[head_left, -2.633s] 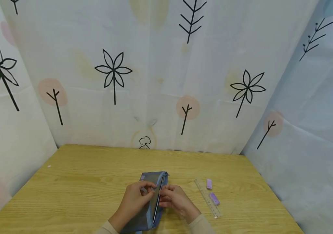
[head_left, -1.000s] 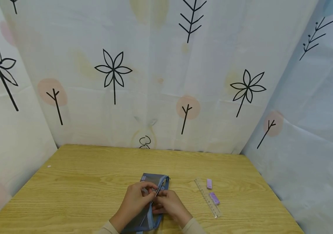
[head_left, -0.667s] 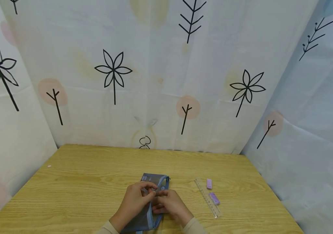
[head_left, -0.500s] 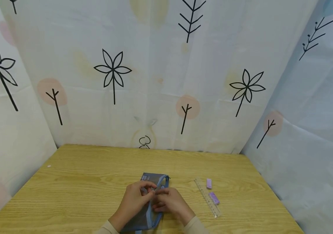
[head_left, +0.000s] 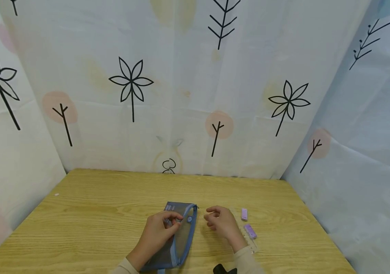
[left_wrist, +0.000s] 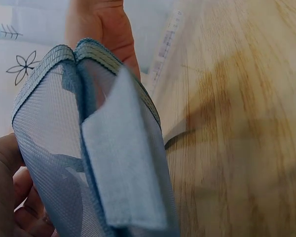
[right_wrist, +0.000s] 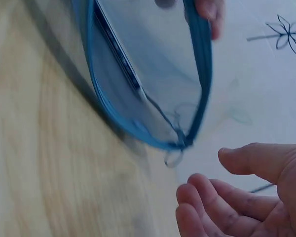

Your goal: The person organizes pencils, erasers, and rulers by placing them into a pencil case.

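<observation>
A blue-grey mesh pencil case [head_left: 181, 243] stands on the wooden table, its zipped mouth gaping toward the right. My left hand [head_left: 160, 232] pinches the near edge of that mouth between thumb and fingers. Inside the case, a slim dark pen [right_wrist: 121, 57] lies lengthwise in the right wrist view. My right hand [head_left: 223, 223] is off the case, to its right, fingers loosely bent and nothing between them. It overlaps part of a clear ruler [head_left: 251, 245] in the head view. A pale blue fabric tab [left_wrist: 126, 163] shows at the case's end in the left wrist view.
Two purple erasers, one farther back [head_left: 244, 214] and one nearer [head_left: 250, 231], lie right of the ruler. A small pale scrap [head_left: 56, 194] is at the table's left. A black object [head_left: 225, 269] shows at the bottom edge. Patterned curtains [head_left: 171, 95] surround the table.
Earlier my right hand held a slim pen at the case's mouth, and the pen slid inside. The right hand has since let go and drawn away rightward; my left hand keeps its pinch.
</observation>
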Motion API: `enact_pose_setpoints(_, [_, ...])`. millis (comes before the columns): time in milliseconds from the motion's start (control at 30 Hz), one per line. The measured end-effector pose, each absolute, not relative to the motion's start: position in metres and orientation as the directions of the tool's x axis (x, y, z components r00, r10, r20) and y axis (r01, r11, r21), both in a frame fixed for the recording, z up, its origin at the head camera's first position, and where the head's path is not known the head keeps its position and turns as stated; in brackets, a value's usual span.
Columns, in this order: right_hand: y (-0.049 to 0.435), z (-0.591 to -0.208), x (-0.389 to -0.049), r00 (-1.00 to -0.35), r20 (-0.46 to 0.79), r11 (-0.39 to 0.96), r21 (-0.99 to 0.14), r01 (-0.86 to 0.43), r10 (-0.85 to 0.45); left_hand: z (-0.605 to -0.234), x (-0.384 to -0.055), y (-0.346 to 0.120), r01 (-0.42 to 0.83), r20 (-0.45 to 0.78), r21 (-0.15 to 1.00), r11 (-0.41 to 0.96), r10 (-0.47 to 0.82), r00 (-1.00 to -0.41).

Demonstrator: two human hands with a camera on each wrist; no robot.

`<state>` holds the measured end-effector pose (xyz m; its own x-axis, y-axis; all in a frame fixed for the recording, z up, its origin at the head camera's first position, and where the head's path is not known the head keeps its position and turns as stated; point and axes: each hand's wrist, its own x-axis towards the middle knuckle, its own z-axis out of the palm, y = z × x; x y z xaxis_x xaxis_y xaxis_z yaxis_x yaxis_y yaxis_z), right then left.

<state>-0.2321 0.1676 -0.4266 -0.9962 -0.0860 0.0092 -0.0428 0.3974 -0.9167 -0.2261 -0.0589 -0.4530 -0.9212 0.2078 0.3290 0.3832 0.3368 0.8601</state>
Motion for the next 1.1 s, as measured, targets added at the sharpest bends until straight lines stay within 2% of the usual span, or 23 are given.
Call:
enact_pose_setpoints(200, [0.193, -0.425, -0.238, -0.983, 0.123, 0.554, -0.832, -0.03, 0.132, -0.454, -0.226, -0.059, 0.386, 0.33, 0.864, 0.322, 0.217, -0.919])
enact_pose_setpoints(367, [0.207, -0.427, -0.238, -0.952, 0.212, 0.722, -0.691, 0.014, 0.221, -0.453, -0.225, -0.059, 0.363, 0.304, 0.87, 0.333, 0.218, -0.928])
enact_pose_setpoints(600, [0.217, -0.432, -0.234, -0.931, 0.272, 0.844, -0.531, 0.067, 0.245, -0.453, -0.226, -0.059, 0.361, 0.302, 0.869, 0.34, 0.215, -0.929])
enact_pose_setpoints(833, [0.22, -0.436, -0.233, -0.931, 0.258, 0.851, -0.517, 0.093, 0.259, -0.454, -0.227, -0.059, 0.361, 0.301, 0.868, 0.34, 0.218, -0.928])
enact_pose_setpoints(1100, [0.219, -0.438, -0.233, -0.922, 0.307, 0.895, -0.439, 0.083, 0.236, -0.454, -0.227, -0.06, 0.351, 0.291, 0.877, 0.329, 0.22, -0.931])
